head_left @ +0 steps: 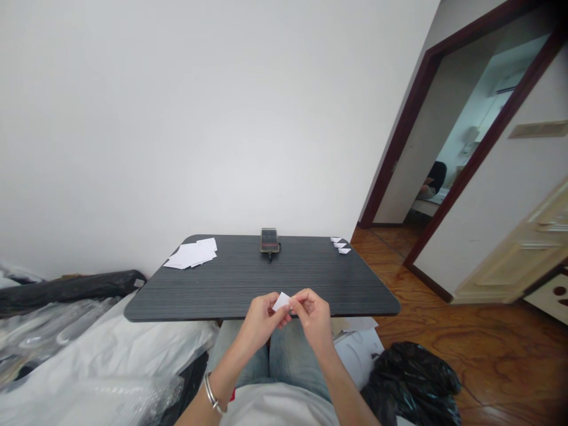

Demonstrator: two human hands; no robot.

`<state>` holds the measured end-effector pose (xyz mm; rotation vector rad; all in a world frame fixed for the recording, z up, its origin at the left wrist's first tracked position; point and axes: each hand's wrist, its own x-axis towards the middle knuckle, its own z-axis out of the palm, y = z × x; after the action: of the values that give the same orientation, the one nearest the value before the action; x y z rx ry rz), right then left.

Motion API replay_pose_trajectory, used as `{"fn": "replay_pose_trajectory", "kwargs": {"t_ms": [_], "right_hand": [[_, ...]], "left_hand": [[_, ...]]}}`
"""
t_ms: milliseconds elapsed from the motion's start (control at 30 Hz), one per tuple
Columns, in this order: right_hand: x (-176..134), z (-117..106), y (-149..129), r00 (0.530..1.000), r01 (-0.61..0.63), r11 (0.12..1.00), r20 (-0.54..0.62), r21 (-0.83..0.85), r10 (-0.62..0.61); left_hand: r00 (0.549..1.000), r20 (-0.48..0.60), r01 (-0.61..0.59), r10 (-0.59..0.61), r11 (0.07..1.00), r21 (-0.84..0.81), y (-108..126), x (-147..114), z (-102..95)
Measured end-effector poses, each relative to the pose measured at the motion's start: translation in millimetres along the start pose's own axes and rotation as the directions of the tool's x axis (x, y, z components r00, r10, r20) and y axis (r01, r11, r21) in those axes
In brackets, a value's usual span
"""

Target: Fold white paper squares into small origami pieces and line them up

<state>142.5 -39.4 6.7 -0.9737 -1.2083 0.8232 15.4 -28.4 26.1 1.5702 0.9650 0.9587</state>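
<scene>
A small white piece of paper (281, 301) is pinched between my two hands at the front edge of the dark table (239, 278). My left hand (261, 315) grips its left side, fingers closed. My right hand (312, 310) pinches its right corner between thumb and fingertips. The paper looks folded, though the fingers hide its lower part. At the table's far left lies a loose pile of white paper sheets (190, 254). Several small folded white papers (341, 245) sit in a short column at the far right corner.
A phone-like device (269, 239) with a cable leans upright at the table's back, near the white wall (266, 118). Plastic-wrapped items (110, 355) lie to the left. A black plastic bag (412, 378) rests on the wooden floor (497, 349) at right, beside a doorway.
</scene>
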Motion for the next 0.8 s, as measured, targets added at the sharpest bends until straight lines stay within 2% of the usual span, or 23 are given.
{"fn": "replay_pose_trajectory", "kwargs": {"t_ms": [300,467,800], "right_hand": [[-1,0,-3,1.000,0.013,1.000,0.001,0.018,-0.013],[-1,0,-5,1.000,0.010,1.000,0.018,-0.018,-0.010],[6,-6,9,1.000,-0.015,1.000,0.019,-0.002,0.015]], "left_hand": [[1.000,0.022,-0.006,0.005,0.999,0.050,-5,0,0.1],[0.997,0.070,0.038,-0.035,0.998,-0.045,-3,2,0.0],[0.979,0.192,0.126,-0.074,0.953,-0.275,-6,3,-6.1]]}}
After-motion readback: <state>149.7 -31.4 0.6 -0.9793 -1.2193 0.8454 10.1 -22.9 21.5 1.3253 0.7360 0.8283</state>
